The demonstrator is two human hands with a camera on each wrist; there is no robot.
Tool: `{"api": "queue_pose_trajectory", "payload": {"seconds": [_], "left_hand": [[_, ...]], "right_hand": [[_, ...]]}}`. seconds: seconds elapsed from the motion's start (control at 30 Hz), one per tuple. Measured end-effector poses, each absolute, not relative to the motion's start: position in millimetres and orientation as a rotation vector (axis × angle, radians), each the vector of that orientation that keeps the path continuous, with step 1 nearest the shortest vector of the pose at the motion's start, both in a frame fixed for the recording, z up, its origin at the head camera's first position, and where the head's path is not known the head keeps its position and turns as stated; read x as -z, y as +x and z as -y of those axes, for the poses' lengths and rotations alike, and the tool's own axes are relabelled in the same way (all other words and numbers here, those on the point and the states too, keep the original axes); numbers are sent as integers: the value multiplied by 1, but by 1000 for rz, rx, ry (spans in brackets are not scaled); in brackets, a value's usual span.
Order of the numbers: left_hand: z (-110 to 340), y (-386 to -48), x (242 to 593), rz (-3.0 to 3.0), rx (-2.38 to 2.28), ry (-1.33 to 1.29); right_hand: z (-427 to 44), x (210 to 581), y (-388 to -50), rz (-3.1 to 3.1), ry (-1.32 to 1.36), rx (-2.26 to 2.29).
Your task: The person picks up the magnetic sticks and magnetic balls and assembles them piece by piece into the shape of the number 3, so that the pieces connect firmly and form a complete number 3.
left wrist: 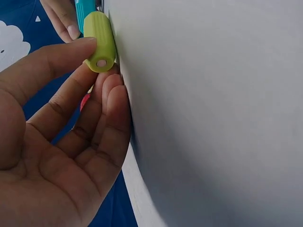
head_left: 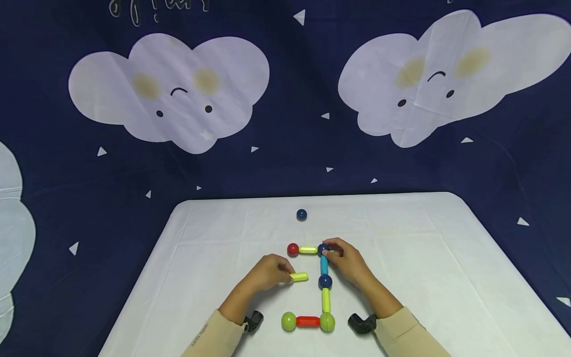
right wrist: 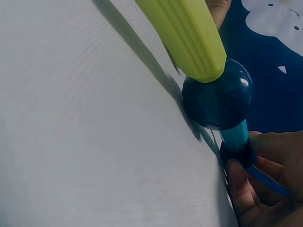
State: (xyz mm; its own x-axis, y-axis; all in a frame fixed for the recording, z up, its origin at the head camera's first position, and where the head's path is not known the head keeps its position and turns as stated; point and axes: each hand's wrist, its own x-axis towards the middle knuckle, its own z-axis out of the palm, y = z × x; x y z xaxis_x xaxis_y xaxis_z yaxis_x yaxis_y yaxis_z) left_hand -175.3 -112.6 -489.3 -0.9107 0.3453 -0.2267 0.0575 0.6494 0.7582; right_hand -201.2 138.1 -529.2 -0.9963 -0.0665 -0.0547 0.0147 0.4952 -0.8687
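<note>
My left hand (head_left: 268, 272) pinches a yellow-green magnetic rod (head_left: 300, 276) between thumb and fingers; a metal end shows on the rod (left wrist: 101, 42) in the left wrist view. My right hand (head_left: 351, 262) holds the upper dark blue ball (head_left: 321, 249) by its sides. From that ball, a yellow-green rod (head_left: 308, 250) runs left to a red ball (head_left: 293, 249). A light blue rod (head_left: 324, 266) leads down to a second dark blue ball (head_left: 325, 282). Below it, another yellow-green rod (head_left: 326, 300) joins a green ball (head_left: 327, 323), then a red rod (head_left: 308, 322) and another green ball (head_left: 288, 321).
A loose dark blue ball (head_left: 302, 215) lies near the far edge of the white table (head_left: 214, 238). Behind the table hangs a dark blue cloth (head_left: 294, 163) with clouds. Black wrist devices (head_left: 363, 324) sit at both sleeves.
</note>
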Motion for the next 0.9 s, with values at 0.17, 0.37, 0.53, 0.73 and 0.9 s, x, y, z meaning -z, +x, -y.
{"api": "queue_pose_trajectory", "payload": {"seconds": [0.17,0.37,0.53,0.73,0.9], "left_hand": [[106,-176,488,-2483,-1145,328],[98,-174,487,-2435,-1154,352],[97,-175,490,-2413,-1171,340],[98,-174,492,-2386,-1218,316],[98,-174,492,-2374,-1235,325]], "right_hand": [[-138,530,-201,-2649,-46,1545],[-138,530,-201,-2659,-69,1550],[-137,529,-202,-2644,-70,1563],[-137,528,-201,-2639,-73,1572],[-138,529,-201,-2642,-74,1574]]}}
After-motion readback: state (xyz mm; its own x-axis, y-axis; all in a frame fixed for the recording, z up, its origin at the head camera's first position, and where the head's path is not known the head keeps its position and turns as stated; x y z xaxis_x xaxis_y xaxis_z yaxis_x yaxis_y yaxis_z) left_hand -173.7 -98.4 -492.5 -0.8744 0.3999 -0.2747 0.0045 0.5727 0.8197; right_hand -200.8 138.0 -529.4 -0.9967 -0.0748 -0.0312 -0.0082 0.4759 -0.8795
